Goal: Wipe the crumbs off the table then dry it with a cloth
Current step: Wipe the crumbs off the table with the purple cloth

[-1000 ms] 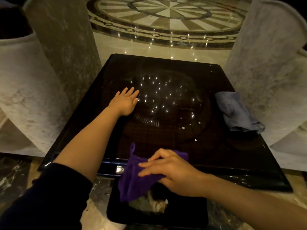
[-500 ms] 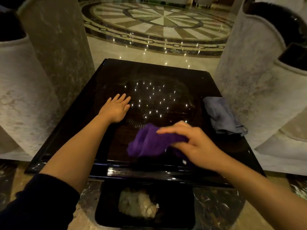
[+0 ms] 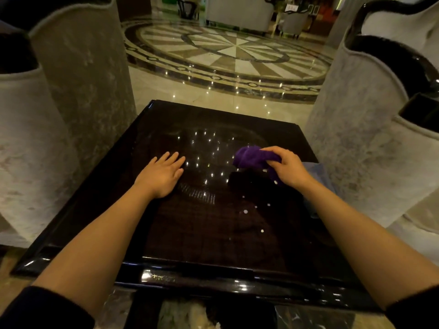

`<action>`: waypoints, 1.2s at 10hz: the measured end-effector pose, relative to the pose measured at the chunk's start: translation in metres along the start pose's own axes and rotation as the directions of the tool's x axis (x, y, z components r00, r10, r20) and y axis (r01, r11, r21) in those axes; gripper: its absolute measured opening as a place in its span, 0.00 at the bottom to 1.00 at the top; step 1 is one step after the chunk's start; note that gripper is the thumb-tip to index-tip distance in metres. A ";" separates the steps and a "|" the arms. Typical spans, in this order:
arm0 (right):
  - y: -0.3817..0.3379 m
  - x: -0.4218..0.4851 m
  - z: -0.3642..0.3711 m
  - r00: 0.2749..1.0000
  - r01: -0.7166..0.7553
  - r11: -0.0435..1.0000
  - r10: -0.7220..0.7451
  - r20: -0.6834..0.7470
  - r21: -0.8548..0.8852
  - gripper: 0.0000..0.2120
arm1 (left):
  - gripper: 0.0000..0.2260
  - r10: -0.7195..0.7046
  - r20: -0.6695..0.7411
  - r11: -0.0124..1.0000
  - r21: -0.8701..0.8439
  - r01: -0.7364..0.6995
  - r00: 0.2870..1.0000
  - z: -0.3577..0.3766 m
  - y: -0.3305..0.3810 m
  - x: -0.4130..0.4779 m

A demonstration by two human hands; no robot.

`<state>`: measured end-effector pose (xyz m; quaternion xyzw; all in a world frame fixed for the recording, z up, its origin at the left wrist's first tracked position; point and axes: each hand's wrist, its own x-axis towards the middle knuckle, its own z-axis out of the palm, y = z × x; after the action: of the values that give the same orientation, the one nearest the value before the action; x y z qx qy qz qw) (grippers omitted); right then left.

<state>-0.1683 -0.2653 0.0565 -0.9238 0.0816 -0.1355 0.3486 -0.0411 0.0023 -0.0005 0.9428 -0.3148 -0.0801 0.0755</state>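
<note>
Head view, left to right: the left hand [image 3: 162,176] lies spread flat on the dark table [image 3: 95,210], apparently bracing it, while the right hand [image 3: 288,168] clenches the bunched purple cloth [image 3: 251,156] far right, above the white crumbs [image 3: 245,211] nearer, with the grey cloth [image 3: 317,170] parked just beyond, probably for drying.

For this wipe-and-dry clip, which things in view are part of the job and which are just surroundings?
Part of the job:
- table, glossy and dark
- white crumbs on it
- purple cloth, bunched in the right hand
- grey cloth, lying at the right edge, probably for drying
- left hand, flat on the table

Just surroundings:
- pale armchairs on both sides
- patterned floor
</note>
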 end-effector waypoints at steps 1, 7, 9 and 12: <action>0.016 0.006 0.006 0.995 -0.073 0.996 0.076 0.071 -0.044 0.15 | 0.22 -0.001 -0.003 1.000 -0.004 0.001 1.000 -0.001 0.001 -0.001; 0.026 -0.003 0.020 0.982 -0.079 0.971 0.114 0.150 -0.224 0.18 | 0.22 -0.007 0.003 1.000 0.004 0.007 1.000 -0.001 0.001 -0.003; 0.018 -0.026 0.032 0.976 -0.110 0.968 0.148 0.161 -0.226 0.19 | 0.22 -0.003 0.011 1.000 -0.004 0.003 1.000 0.000 0.003 -0.006; -0.013 -0.068 0.053 0.972 0.023 0.972 0.033 0.233 -0.233 0.19 | 0.22 -0.026 0.008 0.999 -0.021 0.026 1.000 -0.003 0.006 -0.008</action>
<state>-0.2154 -0.2062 0.0134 -0.9678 0.0575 -0.0137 0.2447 -0.0501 0.0025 0.0045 0.9457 -0.3018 -0.0880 0.0829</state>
